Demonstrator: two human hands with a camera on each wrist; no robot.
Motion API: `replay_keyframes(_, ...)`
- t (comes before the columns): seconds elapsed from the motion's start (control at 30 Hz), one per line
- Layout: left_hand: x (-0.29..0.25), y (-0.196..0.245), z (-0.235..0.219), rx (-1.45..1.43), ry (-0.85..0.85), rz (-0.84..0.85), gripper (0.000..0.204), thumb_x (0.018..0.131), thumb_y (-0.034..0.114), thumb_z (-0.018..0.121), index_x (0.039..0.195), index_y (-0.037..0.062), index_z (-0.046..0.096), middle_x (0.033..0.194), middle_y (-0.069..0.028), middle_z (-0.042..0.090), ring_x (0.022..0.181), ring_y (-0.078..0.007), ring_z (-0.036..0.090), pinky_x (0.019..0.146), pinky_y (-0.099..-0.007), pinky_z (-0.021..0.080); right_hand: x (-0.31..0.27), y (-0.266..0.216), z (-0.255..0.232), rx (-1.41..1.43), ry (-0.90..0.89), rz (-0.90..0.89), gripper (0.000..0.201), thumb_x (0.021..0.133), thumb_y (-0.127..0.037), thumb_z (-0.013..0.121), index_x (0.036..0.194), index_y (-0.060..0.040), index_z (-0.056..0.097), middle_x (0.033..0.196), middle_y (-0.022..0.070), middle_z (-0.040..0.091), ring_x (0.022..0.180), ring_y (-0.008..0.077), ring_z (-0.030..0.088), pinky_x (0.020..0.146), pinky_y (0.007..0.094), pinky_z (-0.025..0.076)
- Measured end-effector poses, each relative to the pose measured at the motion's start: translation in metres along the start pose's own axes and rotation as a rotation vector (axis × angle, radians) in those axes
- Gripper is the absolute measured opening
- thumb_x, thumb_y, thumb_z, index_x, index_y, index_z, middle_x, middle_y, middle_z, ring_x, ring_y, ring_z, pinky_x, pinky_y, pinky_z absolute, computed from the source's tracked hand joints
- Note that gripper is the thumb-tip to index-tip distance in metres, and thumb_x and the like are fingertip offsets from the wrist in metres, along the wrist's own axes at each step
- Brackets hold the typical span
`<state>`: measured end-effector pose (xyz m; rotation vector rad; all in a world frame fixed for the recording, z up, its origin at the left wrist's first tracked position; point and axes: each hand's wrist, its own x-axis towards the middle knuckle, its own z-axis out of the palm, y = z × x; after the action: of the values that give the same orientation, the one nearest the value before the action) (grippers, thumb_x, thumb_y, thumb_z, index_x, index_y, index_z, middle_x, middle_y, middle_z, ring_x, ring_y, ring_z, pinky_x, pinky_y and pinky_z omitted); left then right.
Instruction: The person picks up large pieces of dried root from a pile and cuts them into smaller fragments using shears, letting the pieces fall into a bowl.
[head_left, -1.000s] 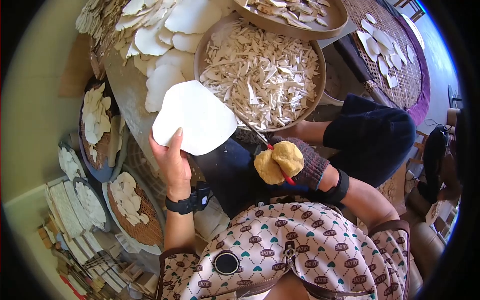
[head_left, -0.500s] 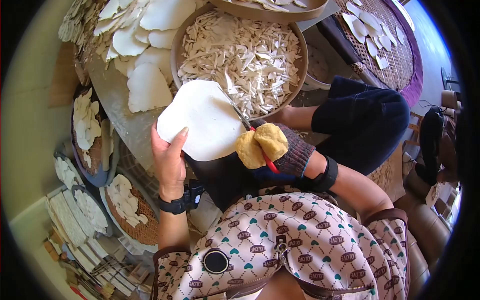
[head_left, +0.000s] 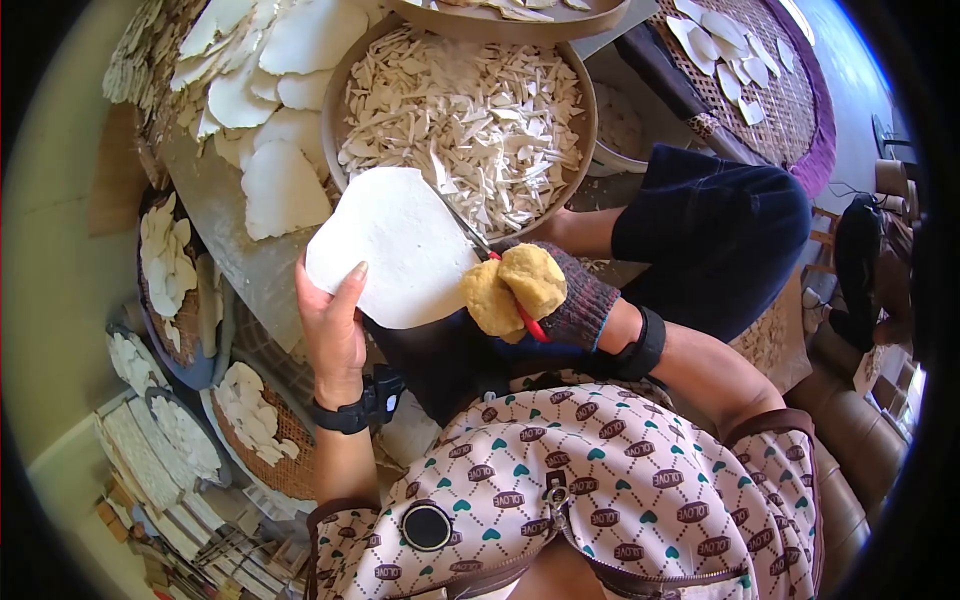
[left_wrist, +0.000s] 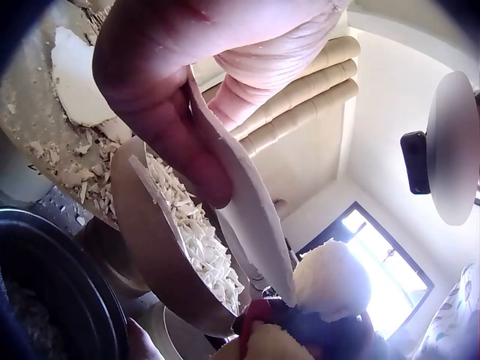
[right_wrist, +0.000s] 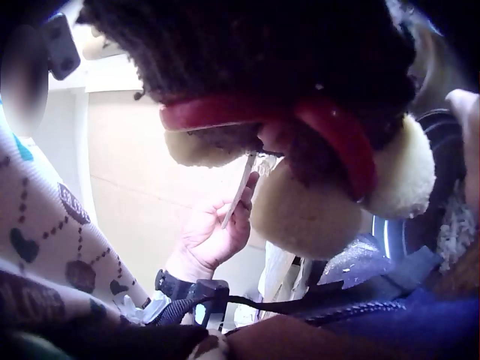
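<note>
Now, quick notes as we see it.
Left hand: our left hand holds the white sheet flat, thumb on top and fingers under; the left wrist view shows the same pinch on its thin edge.
Right hand: our gloved right hand grips the scissors, red handles padded with yellow foam, blades set in the sheet's right edge.
Change: a second ago the scissors stood apart from the sheet, tips over the basket; now the sheet has come in and the blades bite it, so we judge a cut has started.
Sheet position: held in the air over our lap, its top edge just over the rim of the basket of cut strips.
Edges: the cut starts at the right edge; the left edge sits under our thumb.
Room: uncut pieces lie near on the left, our knee to the right; open room is small, mostly toward us.
</note>
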<state>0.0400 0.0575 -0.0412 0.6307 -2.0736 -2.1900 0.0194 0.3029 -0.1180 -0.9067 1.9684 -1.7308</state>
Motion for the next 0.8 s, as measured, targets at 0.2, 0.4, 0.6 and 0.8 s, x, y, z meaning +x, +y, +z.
replay_keyframes(0.2, 0.002, 0.006, -0.006, 0.049, -0.154, -0.001, 0.052, 0.080, -0.001, 0.061, 0.126, -0.0031, 0.036, 0.119, -0.0122, 0.051, 0.110, -0.0170, 0.050, 0.097, -0.0304, 0.039, -0.004, 0.007, 0.002, 0.306, -0.039, 0.178, 0.018, 0.090, -0.014, 0.059, 0.105, -0.0039, 0.059, 0.106, 0.0101, 0.063, 0.097, 0.0205, 0.062, 0.089, 0.0325, 0.048)
replay_keyframes(0.4, 0.014, 0.010, -0.018, 0.069, -0.214, -0.057, 0.056, 0.079, -0.002, 0.061, 0.128, -0.0031, 0.036, 0.119, -0.0115, 0.052, 0.110, -0.0162, 0.050, 0.098, -0.0292, 0.039, -0.008, -0.002, -0.009, -0.109, -0.112, 0.043, 0.020, 0.089, -0.016, 0.062, 0.105, -0.0045, 0.060, 0.105, 0.0099, 0.063, 0.098, 0.0218, 0.061, 0.089, 0.0316, 0.047)
replay_keyframes(0.6, 0.014, 0.031, -0.039, 0.011, -0.281, -0.123, 0.068, 0.077, 0.001, 0.062, 0.137, 0.0005, 0.030, 0.122, -0.0113, 0.051, 0.113, -0.0181, 0.049, 0.101, -0.0308, 0.036, -0.008, -0.001, -0.011, 0.450, -0.081, 0.410, 0.023, 0.077, -0.022, 0.070, 0.092, -0.0066, 0.061, 0.087, 0.0118, 0.063, 0.080, 0.0290, 0.061, 0.071, 0.0347, 0.050)
replay_keyframes(0.8, 0.051, 0.060, -0.229, -0.128, 0.481, 0.320, 0.062, 0.083, -0.002, 0.056, 0.138, -0.0003, 0.027, 0.123, -0.0213, 0.050, 0.111, -0.0289, 0.054, 0.101, -0.0400, 0.042, -0.004, -0.001, -0.009, 0.442, -0.106, 0.456, 0.024, 0.072, -0.017, 0.072, 0.090, -0.0069, 0.061, 0.084, 0.0123, 0.064, 0.079, 0.0313, 0.062, 0.069, 0.0368, 0.051)
